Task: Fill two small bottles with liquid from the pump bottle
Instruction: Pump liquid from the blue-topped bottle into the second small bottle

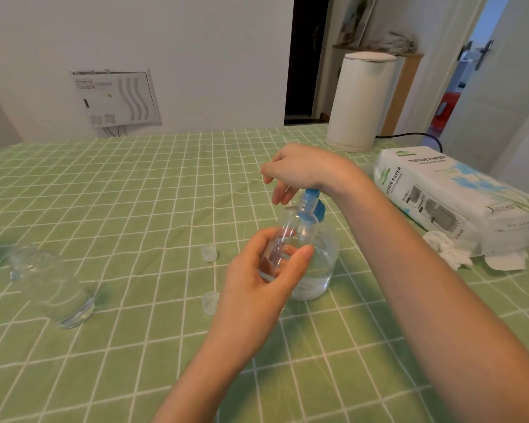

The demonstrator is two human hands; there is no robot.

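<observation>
My left hand [257,276] grips a small clear bottle [290,233], tilted with its open neck up under the blue pump head. A little liquid shows at the bottle's bottom. The pump bottle [321,267] stands right behind it, clear with liquid in its lower part and a blue pump [313,206] on top. My right hand [300,172] rests on the pump head from above, fingers hanging down over the spout. Two small clear caps lie on the cloth, one cap [209,252] to the left and another cap [210,301] nearer me.
A clear bottle [52,285] stands at the left on the green checked tablecloth [135,193]. A tissue paper pack [458,196] with crumpled tissues [449,251] lies at the right. A white cylindrical appliance [358,99] stands at the far right edge.
</observation>
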